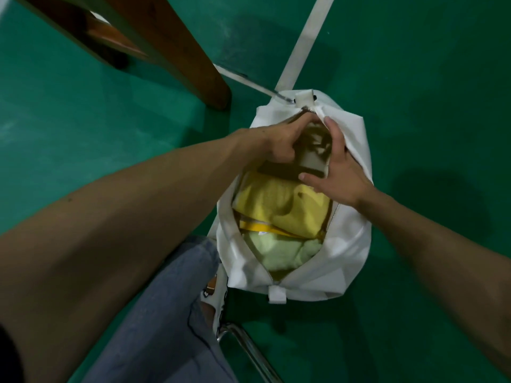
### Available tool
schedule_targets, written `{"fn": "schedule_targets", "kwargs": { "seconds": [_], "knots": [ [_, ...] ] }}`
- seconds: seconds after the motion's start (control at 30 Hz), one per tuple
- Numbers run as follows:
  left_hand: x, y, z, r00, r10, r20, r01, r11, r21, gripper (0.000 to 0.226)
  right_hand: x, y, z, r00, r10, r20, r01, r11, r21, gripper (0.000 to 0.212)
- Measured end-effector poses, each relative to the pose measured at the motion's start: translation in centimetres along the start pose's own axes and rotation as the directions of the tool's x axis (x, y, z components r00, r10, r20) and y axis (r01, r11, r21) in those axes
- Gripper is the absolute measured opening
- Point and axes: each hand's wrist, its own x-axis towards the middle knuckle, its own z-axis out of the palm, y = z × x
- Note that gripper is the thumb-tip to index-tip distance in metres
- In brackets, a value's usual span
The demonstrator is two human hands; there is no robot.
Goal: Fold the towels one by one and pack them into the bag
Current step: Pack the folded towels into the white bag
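Observation:
A white bag [343,252] stands on the green floor with its zipped top open. Inside lie a yellow towel [279,205], a pale green towel [279,252] nearer me, and a brown towel [309,158] at the far end. My left hand [276,145] is at the far left of the opening, fingers curled on the bag's rim and the index finger reaching toward the zip's end. My right hand [337,170] is at the far right rim, index finger straight along the rim and thumb spread over the brown towel. Its other fingers are hidden by the fabric.
A wooden furniture leg [193,64] stands on the floor to the bag's far left. The bag's white strap [307,42] runs away from me. My jeans-clad leg [171,313] and a metal chair leg [249,346] are near the bag's close end.

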Motion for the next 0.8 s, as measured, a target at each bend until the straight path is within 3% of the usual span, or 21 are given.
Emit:
{"fn": "schedule_targets", "kwargs": {
  "seconds": [0.13,0.27,0.47,0.53,0.67,0.8],
  "knots": [
    [-1.4,0.0,2.5,0.985,-0.143,0.098,0.137,0.988,0.069,0.1,0.2,-0.2,-0.4,0.999,0.04,0.031,-0.04,0.999,-0.006,0.124],
    [-3.5,-0.8,5.9,0.949,-0.209,0.234,0.151,0.958,0.246,0.107,0.5,0.1,-0.5,0.995,0.04,0.094,-0.033,0.996,-0.08,0.127],
    [-4.5,-1.7,9.5,0.976,-0.21,0.059,0.161,0.875,0.457,0.102,0.1,0.9,-0.3,0.987,0.053,0.151,-0.028,0.986,-0.164,0.118],
    [-4.4,-1.7,9.9,0.975,-0.217,0.049,0.171,0.871,0.46,0.099,-0.8,0.7,0.3,0.993,0.053,0.101,-0.032,0.981,-0.193,0.106],
    [-4.9,-1.9,9.7,0.981,-0.189,0.031,0.159,0.896,0.413,0.096,-5.6,0.5,3.3,0.982,-0.157,-0.104,0.123,0.953,-0.276,0.064],
    [-6.6,-1.9,10.5,0.987,-0.084,-0.135,0.14,0.86,0.49,0.087,-9.8,0.3,5.0,0.969,-0.244,0.046,0.247,0.937,-0.248,0.046]
  ]
}}
